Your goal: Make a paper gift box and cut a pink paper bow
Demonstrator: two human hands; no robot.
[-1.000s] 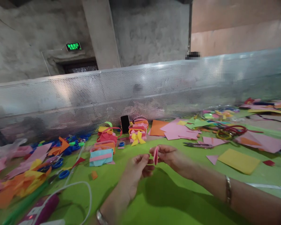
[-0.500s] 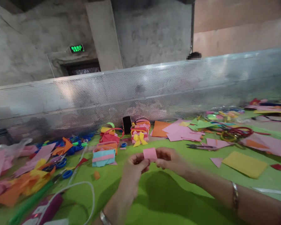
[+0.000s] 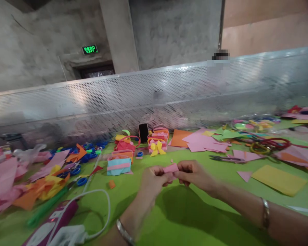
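Pink paper piece, at 3 o'clock from the light-blue paper piece, is pinched at its ends by left hand and right hand, now seen narrower than before, so being folded or just tilted.

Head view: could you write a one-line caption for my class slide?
Left hand and right hand hold a small pink paper over a green tabletop, a yellow sheet at right.
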